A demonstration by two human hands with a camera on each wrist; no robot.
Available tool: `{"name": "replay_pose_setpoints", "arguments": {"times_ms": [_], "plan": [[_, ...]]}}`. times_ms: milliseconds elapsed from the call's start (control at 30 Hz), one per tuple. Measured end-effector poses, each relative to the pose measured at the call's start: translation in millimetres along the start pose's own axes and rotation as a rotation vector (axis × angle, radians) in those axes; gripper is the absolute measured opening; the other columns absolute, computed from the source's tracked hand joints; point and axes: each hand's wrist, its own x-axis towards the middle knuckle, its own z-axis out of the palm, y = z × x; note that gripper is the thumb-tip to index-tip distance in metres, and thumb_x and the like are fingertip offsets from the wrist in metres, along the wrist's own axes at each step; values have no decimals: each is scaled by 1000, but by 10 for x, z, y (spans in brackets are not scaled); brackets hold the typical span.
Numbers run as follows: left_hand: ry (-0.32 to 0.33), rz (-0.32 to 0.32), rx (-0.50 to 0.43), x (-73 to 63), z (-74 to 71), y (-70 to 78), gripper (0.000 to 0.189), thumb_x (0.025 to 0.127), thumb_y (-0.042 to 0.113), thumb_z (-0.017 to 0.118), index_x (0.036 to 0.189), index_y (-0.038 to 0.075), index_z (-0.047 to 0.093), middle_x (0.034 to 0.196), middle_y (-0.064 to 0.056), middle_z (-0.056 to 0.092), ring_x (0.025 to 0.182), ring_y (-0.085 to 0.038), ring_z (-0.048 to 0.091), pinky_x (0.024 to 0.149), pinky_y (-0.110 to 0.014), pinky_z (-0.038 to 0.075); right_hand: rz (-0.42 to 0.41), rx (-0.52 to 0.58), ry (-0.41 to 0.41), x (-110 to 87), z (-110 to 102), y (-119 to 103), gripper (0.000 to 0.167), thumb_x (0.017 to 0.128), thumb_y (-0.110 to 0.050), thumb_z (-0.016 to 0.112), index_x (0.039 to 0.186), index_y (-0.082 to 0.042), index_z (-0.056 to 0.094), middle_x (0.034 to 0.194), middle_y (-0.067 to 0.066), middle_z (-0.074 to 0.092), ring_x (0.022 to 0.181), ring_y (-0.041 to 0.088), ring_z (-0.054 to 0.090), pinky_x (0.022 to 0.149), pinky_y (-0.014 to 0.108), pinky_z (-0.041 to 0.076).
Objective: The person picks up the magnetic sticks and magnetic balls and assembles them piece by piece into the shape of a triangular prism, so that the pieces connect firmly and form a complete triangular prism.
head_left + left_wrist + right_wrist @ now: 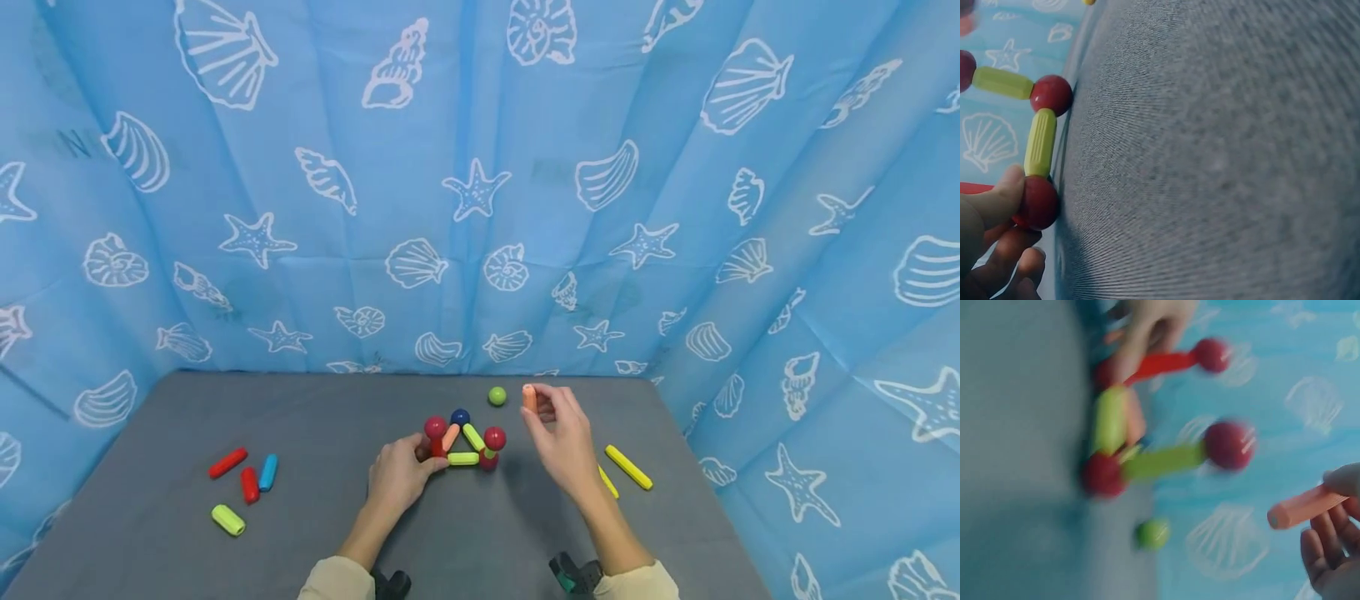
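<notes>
My left hand grips a red ball at the left front corner of a ball-and-rod frame on the table. Flat rods form a triangle: a lime rod in front, another lime rod and an orange rod running back to a dark blue ball. Over the left corner a red rod stands upright, topped by a red ball. A lime upright rod carries another red ball at the right corner. Raised to the right, my right hand pinches a loose orange rod.
Behind the frame lies a green ball. On the left are two red rods, a blue rod and a lime rod. Yellow rods lie by my right forearm. A blue shell-patterned curtain hangs behind the grey table.
</notes>
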Motion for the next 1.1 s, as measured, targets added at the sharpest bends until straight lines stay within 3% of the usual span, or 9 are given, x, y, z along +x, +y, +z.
{"name": "replay_pose_setpoints", "arguments": {"times_ms": [100, 233, 400, 500, 633, 867, 967, 1100], "plan": [[-6, -1, 6, 0, -11, -1, 30, 76, 40, 89, 90, 20, 72, 76, 5, 68, 65, -12, 52, 62, -30, 40, -77, 116, -1, 139, 114, -189, 33, 90, -10, 78, 120, -6, 65, 104, 5, 66, 89, 17, 68, 78, 38, 60], [-21, 8, 0, 7, -26, 15, 31, 77, 40, 89, 92, 18, 72, 79, 3, 70, 66, -12, 54, 64, -32, 44, -103, 157, -103, 141, 338, -288, 28, 91, -14, 77, 118, -11, 66, 102, 1, 68, 93, 15, 69, 82, 38, 61], [-16, 29, -10, 10, -24, 6, 31, 76, 38, 90, 92, 17, 73, 80, 2, 73, 65, -12, 55, 63, -32, 44, -165, -57, -176, 22, 588, -216, 28, 87, -20, 83, 111, -13, 70, 104, 1, 68, 94, 15, 64, 75, 25, 56], [-15, 36, -10, 12, -29, 4, 30, 76, 38, 90, 91, 17, 73, 80, 2, 73, 64, -12, 55, 63, -32, 44, -232, -200, -163, -27, 671, -160, 27, 81, -22, 88, 102, -13, 73, 108, 4, 67, 94, 20, 58, 79, 33, 51], [-14, 47, 11, 18, -41, 27, 30, 76, 38, 89, 92, 18, 74, 80, 3, 73, 65, -11, 56, 65, -34, 48, -282, -311, -173, -48, 708, -141, 27, 75, -23, 92, 95, -13, 76, 113, 8, 66, 98, 25, 55, 86, 43, 50], [-6, 66, 50, 12, -47, 56, 31, 77, 39, 89, 94, 18, 74, 80, 3, 72, 66, -12, 57, 66, -36, 50, -319, -440, -178, -65, 772, -161, 27, 74, -31, 93, 96, -19, 81, 110, 6, 66, 100, 26, 55, 82, 43, 49], [2, 74, 57, 4, -41, 55, 31, 77, 39, 89, 94, 18, 74, 81, 3, 72, 66, -12, 58, 65, -37, 51, -315, -405, -193, -66, 760, -132, 32, 74, -33, 93, 101, -19, 80, 112, 6, 66, 103, 27, 55, 84, 45, 48], [-3, 77, 59, 4, -37, 53, 31, 77, 40, 88, 95, 18, 75, 84, 2, 73, 68, -12, 59, 67, -38, 52, -164, -140, -243, -95, 667, 9, 52, 74, -35, 92, 120, -18, 73, 123, 6, 62, 111, 24, 51, 87, 43, 49]]}}
